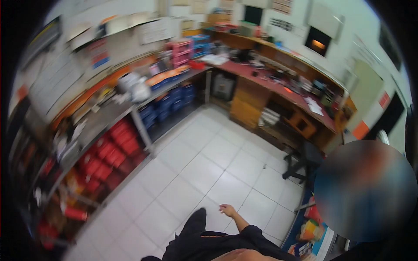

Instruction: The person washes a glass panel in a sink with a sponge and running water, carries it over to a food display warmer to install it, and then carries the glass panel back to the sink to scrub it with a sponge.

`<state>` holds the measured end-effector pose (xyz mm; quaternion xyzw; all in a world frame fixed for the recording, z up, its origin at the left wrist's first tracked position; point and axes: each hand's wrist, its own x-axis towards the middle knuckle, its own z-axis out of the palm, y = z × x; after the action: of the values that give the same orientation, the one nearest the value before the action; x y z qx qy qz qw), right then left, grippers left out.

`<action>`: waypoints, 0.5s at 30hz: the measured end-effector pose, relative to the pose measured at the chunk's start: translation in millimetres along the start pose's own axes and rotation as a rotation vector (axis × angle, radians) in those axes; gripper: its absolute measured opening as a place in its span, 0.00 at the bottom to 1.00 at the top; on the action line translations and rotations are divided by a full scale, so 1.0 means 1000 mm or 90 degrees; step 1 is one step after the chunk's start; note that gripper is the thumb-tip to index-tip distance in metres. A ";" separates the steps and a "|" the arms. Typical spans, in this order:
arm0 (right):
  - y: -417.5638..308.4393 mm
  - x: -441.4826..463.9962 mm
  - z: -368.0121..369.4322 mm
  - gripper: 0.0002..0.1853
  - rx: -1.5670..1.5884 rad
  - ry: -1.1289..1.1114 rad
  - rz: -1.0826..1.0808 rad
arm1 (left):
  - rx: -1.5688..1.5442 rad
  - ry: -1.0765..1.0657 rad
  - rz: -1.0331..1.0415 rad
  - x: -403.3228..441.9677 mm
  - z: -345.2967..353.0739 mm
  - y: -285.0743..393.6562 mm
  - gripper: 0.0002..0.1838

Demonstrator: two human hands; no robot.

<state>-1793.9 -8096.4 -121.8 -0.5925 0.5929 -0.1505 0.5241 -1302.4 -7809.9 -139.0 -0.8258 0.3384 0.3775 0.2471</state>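
Note:
My right hand hangs in front of my dark clothing, over the white tiled floor. Its fingers look loosely apart, and I see nothing in them. No object touches it. My left hand is out of view. A dark shoe of mine steps forward on the tiles, just left of the right hand.
Red bins and blue bins fill the shelf under the left metal bench. A red-topped counter runs along the back. A black chair base stands right. A large blurred patch hides the right side.

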 end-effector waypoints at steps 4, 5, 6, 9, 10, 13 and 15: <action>0.000 0.049 -0.064 0.21 -0.146 -0.006 0.016 | 0.002 0.050 0.133 0.068 -0.125 0.189 0.22; 0.010 0.056 -0.083 0.21 -0.186 0.003 0.078 | -0.005 0.092 0.192 0.087 -0.163 0.248 0.22; 0.022 0.057 -0.101 0.22 -0.222 0.009 0.139 | 0.001 0.139 0.265 0.106 -0.203 0.309 0.22; 0.098 0.048 -0.149 0.19 -0.205 0.146 0.249 | 0.179 0.142 0.582 0.115 -0.344 0.521 0.25; 0.094 0.034 -0.166 0.18 -0.025 0.219 0.408 | 0.149 0.019 0.650 0.058 -0.397 0.585 0.25; 0.091 0.013 -0.219 0.17 0.231 0.297 0.552 | 0.002 -0.264 1.147 -0.171 -0.499 0.686 0.14; 0.125 0.021 -0.244 0.17 0.289 0.336 0.607 | 0.087 -0.427 1.389 -0.252 -0.523 0.714 0.10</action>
<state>-2051.6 -8190.8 -132.7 -0.0760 0.8570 -0.1640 0.4826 -1718.3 -8526.3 260.8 0.0658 0.8118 0.5732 -0.0903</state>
